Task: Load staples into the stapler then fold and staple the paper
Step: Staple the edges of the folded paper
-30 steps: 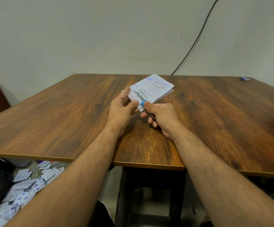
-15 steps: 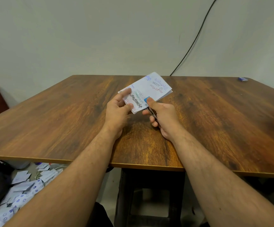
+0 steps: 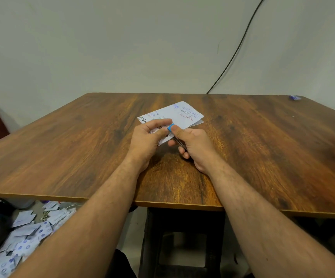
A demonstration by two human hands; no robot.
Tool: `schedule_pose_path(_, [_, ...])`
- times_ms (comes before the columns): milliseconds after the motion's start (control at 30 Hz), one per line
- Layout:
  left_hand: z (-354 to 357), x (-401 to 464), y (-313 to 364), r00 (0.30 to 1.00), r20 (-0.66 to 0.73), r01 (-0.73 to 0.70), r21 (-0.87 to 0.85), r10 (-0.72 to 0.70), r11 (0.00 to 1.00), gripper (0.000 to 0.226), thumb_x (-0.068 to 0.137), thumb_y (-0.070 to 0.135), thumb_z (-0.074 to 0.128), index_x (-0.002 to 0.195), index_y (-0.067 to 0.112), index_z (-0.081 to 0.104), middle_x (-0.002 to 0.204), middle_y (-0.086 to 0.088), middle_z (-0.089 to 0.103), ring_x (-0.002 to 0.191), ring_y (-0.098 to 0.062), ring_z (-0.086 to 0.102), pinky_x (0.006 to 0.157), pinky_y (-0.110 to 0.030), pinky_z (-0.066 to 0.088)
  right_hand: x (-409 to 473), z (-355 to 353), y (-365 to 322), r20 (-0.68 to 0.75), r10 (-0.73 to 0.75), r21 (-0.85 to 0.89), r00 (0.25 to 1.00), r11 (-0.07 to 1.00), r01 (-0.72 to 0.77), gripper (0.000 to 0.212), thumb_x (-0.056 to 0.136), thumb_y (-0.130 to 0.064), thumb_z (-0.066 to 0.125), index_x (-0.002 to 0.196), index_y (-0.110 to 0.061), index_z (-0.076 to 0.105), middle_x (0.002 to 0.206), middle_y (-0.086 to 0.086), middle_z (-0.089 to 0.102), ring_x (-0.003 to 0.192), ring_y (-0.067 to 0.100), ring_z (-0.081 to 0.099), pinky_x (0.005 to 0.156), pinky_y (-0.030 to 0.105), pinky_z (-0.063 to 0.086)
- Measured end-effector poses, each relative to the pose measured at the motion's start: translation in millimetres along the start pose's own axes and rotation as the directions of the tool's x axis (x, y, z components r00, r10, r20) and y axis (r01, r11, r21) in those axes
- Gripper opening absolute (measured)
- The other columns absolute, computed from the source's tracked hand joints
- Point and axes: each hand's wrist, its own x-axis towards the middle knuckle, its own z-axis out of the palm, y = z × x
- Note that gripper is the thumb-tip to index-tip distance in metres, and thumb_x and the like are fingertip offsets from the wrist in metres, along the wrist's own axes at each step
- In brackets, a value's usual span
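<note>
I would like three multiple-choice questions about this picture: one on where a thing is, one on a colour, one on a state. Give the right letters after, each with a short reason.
1. Where does the small blue object lie?
A. at the table's far right corner
B. beside the left hand
C. on the floor

2. What colour is the stapler's tip under the right thumb?
A. red
B. blue
C. green

3. How is the paper?
A. crumpled
B. rolled
C. folded, held by both hands

Answers:
1 A: the small blue object lies by the table corner.
2 B: the stapler tip is blue.
3 C: the left hand and right hand hold the folded paper.
</note>
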Motion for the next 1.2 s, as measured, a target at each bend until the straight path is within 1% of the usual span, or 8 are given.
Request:
schedule_pose_path(200, [1, -7, 9, 0.997, 0.009, 0.074, -0.106, -0.073, 0.992, 0.029, 0.094, 0.002, 0.063, 0.101, 0.024, 0.081, 0.131, -0.013, 0.067, 0.111, -0.027, 0.068, 0.062, -0.023, 0.056, 5, -2, 2, -0.082, 0.015, 0.087, 0.997, 0.996, -0.007, 0.029, 0.094, -0.040, 0.069, 0.099, -0.013, 0.074, 0.075, 0.004, 0.074, 0.049, 0.010, 0.047, 0.040, 0.020, 0.034])
schedule_pose_path(333, [3, -11, 13, 0.994, -0.003, 0.111, -0.107, -0.112, 0.988, 0.030, 0.097, -0.002, 0.058, 0.117, 0.011, 0.075, 0.125, -0.015, 0.069, 0.070, -0.009, 0.072, 0.042, -0.016, 0.046, 4, -2, 2, -0.081, 0.027, 0.068, 0.996, 0.997, -0.021, 0.026, 0.094, -0.036, 0.070, 0.100, -0.011, 0.074, 0.077, 0.005, 0.075, 0.050, 0.010, 0.046, 0.040, 0.020, 0.034])
schedule_pose_path(500, [3, -12, 13, 0.996, 0.011, 0.092, -0.105, -0.092, 0.990, 0.030, 0.097, -0.002, 0.057, 0.118, 0.010, 0.074, 0.132, -0.018, 0.064, 0.053, -0.004, 0.066, 0.038, -0.015, 0.040, 0, -4, -3, -0.075, 0.049, 0.099, 0.996, 0.994, -0.041, 0.020, 0.095, -0.029, 0.068, 0.095, -0.010, 0.073, 0.076, 0.007, 0.075, 0.048, 0.010, 0.046, 0.041, 0.021, 0.033])
schedule_pose_path(667, [1, -10, 10, 0.997, 0.011, 0.081, -0.078, -0.080, 0.994, 0.030, 0.096, 0.001, 0.060, 0.112, 0.018, 0.078, 0.134, -0.014, 0.065, 0.056, -0.004, 0.065, 0.040, -0.018, 0.039, 0, -5, -3, -0.088, 0.063, 0.074, 0.994, 0.996, -0.057, 0.022, 0.094, -0.029, 0.071, 0.097, -0.007, 0.074, 0.076, 0.007, 0.075, 0.049, 0.011, 0.049, 0.042, 0.020, 0.036])
schedule_pose_path(933, [0, -11, 13, 0.993, 0.006, 0.114, -0.167, -0.115, 0.979, 0.031, 0.095, -0.004, 0.056, 0.111, 0.013, 0.077, 0.122, -0.017, 0.070, 0.055, -0.008, 0.067, 0.036, -0.017, 0.040, 0, -3, -2, -0.110, 0.023, 0.001, 0.994, 1.000, -0.023, 0.026, 0.092, -0.033, 0.072, 0.090, -0.007, 0.076, 0.073, 0.007, 0.075, 0.048, 0.012, 0.049, 0.041, 0.023, 0.036])
schedule_pose_path(1100, [1, -12, 17, 0.991, -0.058, 0.106, -0.190, -0.119, 0.976, 0.034, 0.092, -0.010, 0.053, 0.101, 0.011, 0.078, 0.113, -0.016, 0.070, 0.046, -0.006, 0.058, 0.033, -0.016, 0.033, -2, -4, -5, -0.157, 0.036, 0.123, 0.987, 0.992, -0.017, 0.022, 0.092, -0.034, 0.072, 0.090, -0.012, 0.073, 0.073, 0.007, 0.075, 0.045, 0.011, 0.043, 0.041, 0.023, 0.029])
schedule_pose_path(1133, [1, -12, 17, 0.990, -0.072, 0.105, -0.186, -0.120, 0.977, 0.034, 0.092, -0.011, 0.052, 0.102, 0.008, 0.078, 0.117, -0.017, 0.069, 0.047, -0.007, 0.060, 0.034, -0.015, 0.034, -1, -5, -6, -0.179, 0.037, 0.135, 0.983, 0.991, -0.013, 0.020, 0.092, -0.034, 0.072, 0.090, -0.013, 0.073, 0.073, 0.007, 0.075, 0.045, 0.011, 0.042, 0.041, 0.023, 0.028])
schedule_pose_path(1200, [1, -12, 18, 0.986, -0.091, 0.119, -0.172, -0.136, 0.978, 0.033, 0.091, -0.012, 0.053, 0.105, 0.005, 0.078, 0.130, -0.020, 0.064, 0.067, -0.020, 0.072, 0.037, -0.012, 0.037, -1, -8, -7, -0.222, 0.030, 0.128, 0.975, 0.992, -0.001, 0.018, 0.092, -0.034, 0.072, 0.090, -0.016, 0.074, 0.072, 0.006, 0.075, 0.045, 0.011, 0.040, 0.041, 0.023, 0.028])
